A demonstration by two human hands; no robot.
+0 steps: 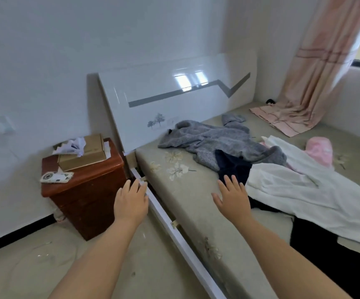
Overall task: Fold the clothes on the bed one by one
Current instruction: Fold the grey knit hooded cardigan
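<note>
- Single head cam, wide-angle, looks fwd & down from beside the bed (196, 203).
- Faces headboard (166, 100), upper centre; nightstand (84, 190) centre left.
- Close: forearms fill lower frame.

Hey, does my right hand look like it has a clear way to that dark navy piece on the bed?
Probably yes. Your right hand is open with its fingertips right at the navy garment, nothing lying between. The white garment overlaps its right side.

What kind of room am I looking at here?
Most likely a home bedroom: a bed with a glossy white headboard has loose clothes strewn on its mattress, a brown bedside cabinet stands next to it, and a pink curtain hangs by a window.
</note>
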